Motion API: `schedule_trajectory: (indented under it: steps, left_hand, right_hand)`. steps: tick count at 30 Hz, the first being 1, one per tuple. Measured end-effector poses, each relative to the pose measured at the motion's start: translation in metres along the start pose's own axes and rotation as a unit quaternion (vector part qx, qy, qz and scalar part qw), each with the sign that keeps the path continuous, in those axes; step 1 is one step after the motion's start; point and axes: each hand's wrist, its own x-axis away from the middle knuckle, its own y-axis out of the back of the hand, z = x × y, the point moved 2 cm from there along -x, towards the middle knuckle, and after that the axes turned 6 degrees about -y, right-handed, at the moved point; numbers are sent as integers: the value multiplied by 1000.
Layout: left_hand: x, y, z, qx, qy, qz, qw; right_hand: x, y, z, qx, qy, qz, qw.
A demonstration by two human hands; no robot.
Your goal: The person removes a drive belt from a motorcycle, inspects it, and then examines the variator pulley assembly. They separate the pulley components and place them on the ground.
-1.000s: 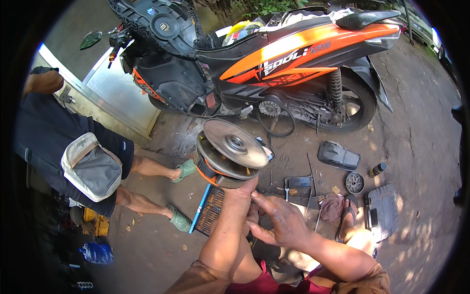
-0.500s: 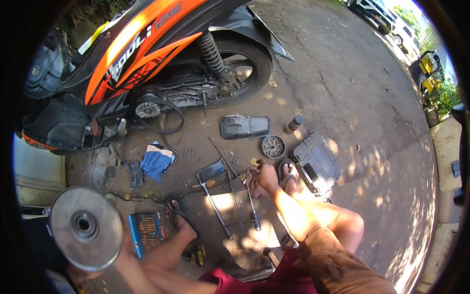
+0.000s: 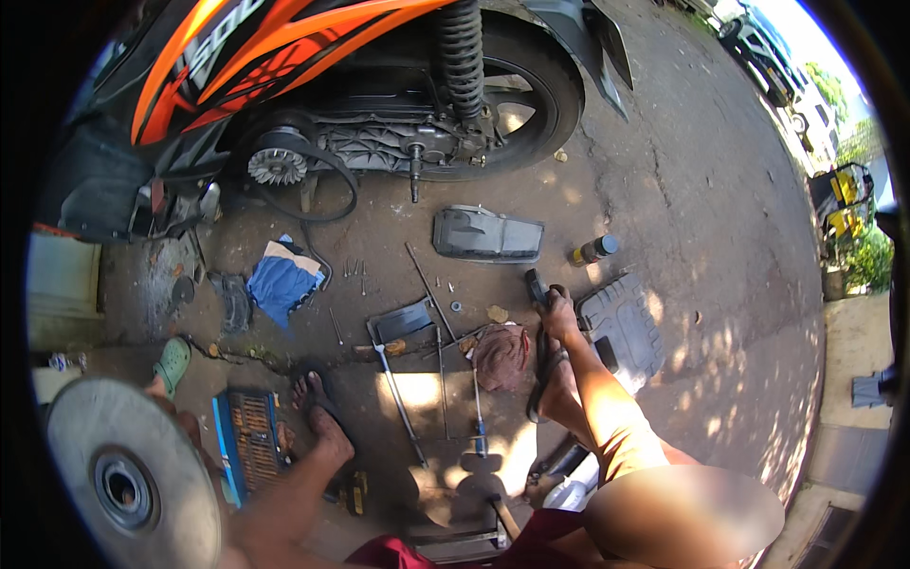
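Note:
At the lower left, a large grey metal pulley disc [image 3: 71, 465] with a round hub is held up close to the view. My left hand is hidden behind it. My right hand [image 3: 559, 315] is closed on the dark clutch bell [image 3: 536, 287], seen edge-on and tilted up beside my right foot. A crumpled brownish rag [image 3: 500, 357] lies on the ground to the left of that hand. Above stands an orange and black scooter [image 3: 313, 57], its drive side uncovered, with a loose belt [image 3: 354, 194] hanging around the finned front pulley [image 3: 277, 166].
A black cover [image 3: 488, 234], a spray can [image 3: 595, 249] and a black tool case [image 3: 621, 327] lie ahead. Wrenches and a screwdriver [image 3: 481, 441] are spread between my feet. A blue socket tray [image 3: 248, 441], a blue cloth [image 3: 282, 283] and another person's green clog [image 3: 172, 366] are left.
My right hand has left the rag and lifted the clutch bell off the ground, turning it edge-on. The pulley disc has moved down and left in view. The view has shifted.

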Motion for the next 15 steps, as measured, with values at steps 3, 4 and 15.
schedule_trajectory:
  steps: [3,4,15]
  left_hand:
    - [8,-3,0,4,-7,38,999]
    - [9,-7,0,0,-8,52,999]
    - [2,-47,14,63,-14,63,996]
  right_hand:
    - [30,49,30,-363,-168,159,902]
    - [47,65,45,-461,-206,183,844]
    - [226,234,205,-751,-28,242,614]
